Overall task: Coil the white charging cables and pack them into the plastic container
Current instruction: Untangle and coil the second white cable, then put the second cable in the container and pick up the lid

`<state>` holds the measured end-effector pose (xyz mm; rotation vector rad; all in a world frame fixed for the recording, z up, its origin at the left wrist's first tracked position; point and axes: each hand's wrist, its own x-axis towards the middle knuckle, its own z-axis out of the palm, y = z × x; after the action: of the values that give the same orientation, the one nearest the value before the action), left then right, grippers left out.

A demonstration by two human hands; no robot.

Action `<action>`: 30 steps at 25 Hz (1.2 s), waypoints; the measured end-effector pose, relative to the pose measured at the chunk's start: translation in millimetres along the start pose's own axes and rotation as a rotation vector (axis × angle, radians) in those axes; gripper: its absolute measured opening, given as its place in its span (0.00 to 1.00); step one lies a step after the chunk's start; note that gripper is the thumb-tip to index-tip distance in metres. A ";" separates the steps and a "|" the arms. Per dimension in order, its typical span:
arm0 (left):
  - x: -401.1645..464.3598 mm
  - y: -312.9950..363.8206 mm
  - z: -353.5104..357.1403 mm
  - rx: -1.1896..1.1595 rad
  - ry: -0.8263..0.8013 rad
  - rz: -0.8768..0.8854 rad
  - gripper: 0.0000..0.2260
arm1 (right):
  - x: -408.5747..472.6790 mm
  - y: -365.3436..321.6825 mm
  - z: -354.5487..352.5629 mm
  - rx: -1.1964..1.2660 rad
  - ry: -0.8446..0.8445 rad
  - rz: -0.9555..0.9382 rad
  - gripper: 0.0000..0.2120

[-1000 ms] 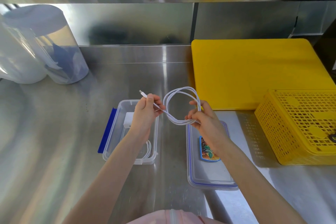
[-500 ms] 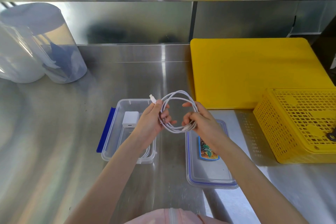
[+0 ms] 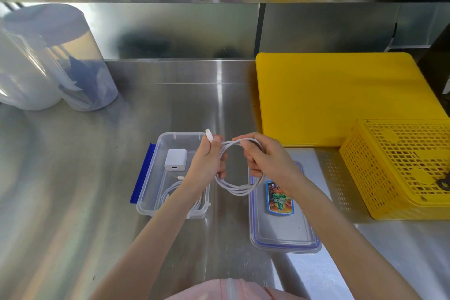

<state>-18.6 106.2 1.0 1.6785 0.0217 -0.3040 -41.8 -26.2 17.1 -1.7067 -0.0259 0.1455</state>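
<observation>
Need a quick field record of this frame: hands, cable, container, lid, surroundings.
left hand: pinches the plug end and left side of the coil
right hand: grips the coil's right side
white cable: looped, held above the counter between container and lid
plastic container: open, holds a white charger and a coiled cable
lid: flat on the counter, right of the container
yellow basket: far right
stage: second cable not yet packed

Yellow board (image 3: 336, 97) behind yellow basket (image 3: 399, 168).
</observation>
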 end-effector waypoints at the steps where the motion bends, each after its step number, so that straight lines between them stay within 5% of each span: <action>1: 1.3 1.0 -1.0 -0.001 -0.002 -0.037 0.10 | -0.5 -0.5 0.5 0.003 -0.021 -0.007 0.09; 7: -4.9 10.6 1.6 0.142 -0.354 -0.204 0.21 | 2.4 -0.6 2.0 -0.016 0.009 0.018 0.15; 11: -8.6 17.1 -3.2 0.249 -0.559 -0.190 0.12 | 3.7 -2.6 0.5 -0.180 0.036 -0.028 0.13; 20: 0.9 5.1 -4.2 0.415 -0.263 0.009 0.16 | 8.6 0.4 -1.5 -0.108 -0.015 -0.006 0.09; 26: 4.6 -5.4 -20.0 0.205 -0.058 0.000 0.14 | 14.6 14.3 7.0 -0.670 0.084 -0.357 0.15; 30: 4.1 -12.3 -38.1 0.387 -0.015 0.055 0.14 | 27.3 21.7 17.5 -0.829 0.072 -0.400 0.15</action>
<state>-10.0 144.4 -8.1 2.0565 -0.1006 -0.2915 -18.1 -9.2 -8.8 -2.4869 -0.4207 -0.2655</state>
